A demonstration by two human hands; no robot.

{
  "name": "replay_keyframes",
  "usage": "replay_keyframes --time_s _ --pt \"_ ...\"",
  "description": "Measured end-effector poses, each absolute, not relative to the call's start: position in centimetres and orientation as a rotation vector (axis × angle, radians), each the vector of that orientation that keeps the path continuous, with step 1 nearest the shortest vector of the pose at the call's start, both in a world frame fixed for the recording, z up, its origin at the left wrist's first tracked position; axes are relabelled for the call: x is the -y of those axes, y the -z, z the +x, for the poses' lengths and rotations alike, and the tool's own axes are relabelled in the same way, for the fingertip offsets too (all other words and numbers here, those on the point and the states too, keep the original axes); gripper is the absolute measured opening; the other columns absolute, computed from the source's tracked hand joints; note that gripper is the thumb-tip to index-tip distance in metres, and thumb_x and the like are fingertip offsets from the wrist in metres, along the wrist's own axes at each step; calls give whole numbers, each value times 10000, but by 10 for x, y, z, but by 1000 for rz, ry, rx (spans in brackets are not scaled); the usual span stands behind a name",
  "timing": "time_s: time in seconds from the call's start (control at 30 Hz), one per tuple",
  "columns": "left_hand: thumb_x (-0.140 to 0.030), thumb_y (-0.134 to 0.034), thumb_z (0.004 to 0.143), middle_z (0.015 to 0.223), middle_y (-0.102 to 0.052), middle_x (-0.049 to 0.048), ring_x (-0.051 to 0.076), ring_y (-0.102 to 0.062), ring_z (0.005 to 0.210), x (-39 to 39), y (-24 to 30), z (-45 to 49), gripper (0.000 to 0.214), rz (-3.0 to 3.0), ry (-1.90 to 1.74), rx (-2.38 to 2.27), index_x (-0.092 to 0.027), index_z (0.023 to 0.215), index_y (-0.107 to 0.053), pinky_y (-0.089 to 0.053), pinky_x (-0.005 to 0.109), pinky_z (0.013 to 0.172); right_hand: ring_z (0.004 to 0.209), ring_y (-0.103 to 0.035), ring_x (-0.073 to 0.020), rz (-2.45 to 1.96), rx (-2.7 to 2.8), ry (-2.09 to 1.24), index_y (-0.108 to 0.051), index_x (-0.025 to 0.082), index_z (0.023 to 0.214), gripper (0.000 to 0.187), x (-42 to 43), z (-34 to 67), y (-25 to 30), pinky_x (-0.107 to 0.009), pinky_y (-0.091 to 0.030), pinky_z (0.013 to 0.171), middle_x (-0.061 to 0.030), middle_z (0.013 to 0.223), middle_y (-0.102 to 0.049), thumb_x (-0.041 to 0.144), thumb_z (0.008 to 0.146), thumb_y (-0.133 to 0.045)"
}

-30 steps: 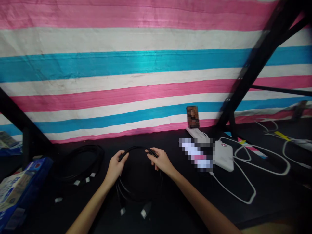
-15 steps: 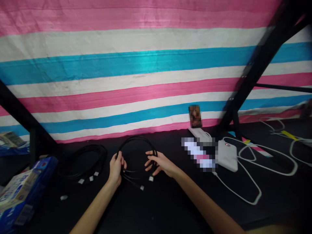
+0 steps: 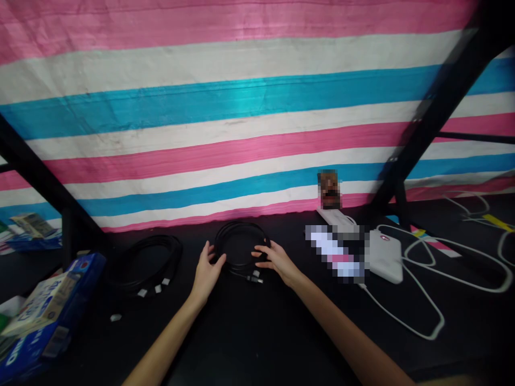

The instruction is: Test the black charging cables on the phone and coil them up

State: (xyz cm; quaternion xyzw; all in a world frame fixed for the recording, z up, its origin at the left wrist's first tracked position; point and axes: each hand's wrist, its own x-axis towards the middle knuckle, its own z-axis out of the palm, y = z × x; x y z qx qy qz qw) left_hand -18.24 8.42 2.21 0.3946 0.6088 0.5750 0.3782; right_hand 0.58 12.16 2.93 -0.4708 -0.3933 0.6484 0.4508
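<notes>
A coiled black USB cable (image 3: 241, 265) lies on the dark tabletop between my hands, its metal plug pointing right. My left hand (image 3: 207, 273) is at the coil's left side, thumb and fingers apart and the thumb tip close to the loop. On the other side, my right hand (image 3: 279, 261) has its fingers spread over the coil's right edge; whether they touch it I cannot tell. Further left rests a second black cable coil (image 3: 177, 252) with several white-tipped ends. A small pale piece (image 3: 116, 317) sits in front of that coil.
Blue packaging (image 3: 58, 338) stands at the left. To the right are a white power bank (image 3: 384, 257), a white cable (image 3: 422, 333) and a blurred-out phone-like object (image 3: 333, 254). Black frame bars (image 3: 418, 128) slant up before a striped sheet (image 3: 241, 150).
The coil has gone from being held between both hands to lying flat, slightly farther right. My left hand has loosened its fingers from it. The view has shifted slightly.
</notes>
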Motion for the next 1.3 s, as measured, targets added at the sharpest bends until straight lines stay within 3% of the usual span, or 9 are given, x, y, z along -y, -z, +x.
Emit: replay_keyframes --time_s 0.1,0.2,0.33,0.47,0.67,0.8,0.93,1.1,1.3 --pt "-223 -588 723 1235 -463 119 208 -504 1073 -83 -26 -189 495 1406 -1635 -1575 -204 1198 -450 -461 273 773 981 -585 -224 -1158 1012 -1530 -534 131 1009 322 -128 7 -24 -249 -579 556 -120 1091 -556 137 692 -585" --pt "-260 -495 771 1075 -524 68 141 -572 862 -79 -35 -193 346 1660 -1604 -1694 -216 1114 -507 -458 243 671 992 -571 -225 -1190 1016 -1413 -481 150 1182 579 -134 7 -18 -234 -578 523 -102 1125 -561 101 620 -610" --pt "-383 -453 789 686 -551 -11 122 -520 578 -75 -42 -195 210 1873 -1002 -2077 -219 795 -584 -340 231 513 996 -569 -251 -1249 1152 -1244 -436 116 1260 683 -137 9 -13 -232 -559 462 -133 1185 -545 138 602 -616" --pt "-458 -333 836 512 -506 -13 143 -499 537 -75 -36 -193 405 1965 -623 -1969 -199 556 -471 -298 250 524 997 -568 -268 -1346 1349 -1028 -493 102 1214 563 -136 12 -11 -287 -558 505 -158 1157 -561 204 666 -567" --pt "-399 -318 858 696 -561 2 177 -515 738 -77 -26 -188 279 2136 -719 -1552 -206 761 -495 -369 314 732 1015 -527 -212 -1336 1604 -598 -505 214 1176 513 -127 14 -13 -368 -490 800 -83 1095 -540 200 670 -584" --pt "-356 -398 831 890 -584 19 190 -498 874 -77 -26 -187 192 2174 -731 -1519 -219 867 -527 -359 350 818 1043 -487 -196 -1261 1726 -518 -566 249 1048 383 -122 12 -15 -352 -447 852 -50 1084 -501 211 669 -609" --pt "-360 -373 844 907 -603 15 176 -521 881 -81 -30 -193 221 2129 -732 -1437 -226 867 -547 -374 325 818 1037 -484 -187 -1256 1770 -514 -581 247 1010 342 -121 12 -14 -337 -432 857 -47 1075 -478 205 673 -618" --pt "-342 -390 827 963 -586 50 221 -511 928 -87 -37 -216 228 2219 -803 -2094 -217 905 -564 -336 385 860 1041 -463 -203 -1301 1832 -398 -604 254 948 333 -117 14 -22 -325 -420 833 -45 1086 -461 270 629 -696" --pt "-415 -417 789 1052 -514 223 363 -460 1023 -85 -34 -247 558 1842 -343 -2901 -36 1197 -426 -371 440 803 651 -527 -98 -1431 1920 -512 -618 245 784 195 -114 15 -26 -211 -363 547 32 770 -544 287 622 -717"
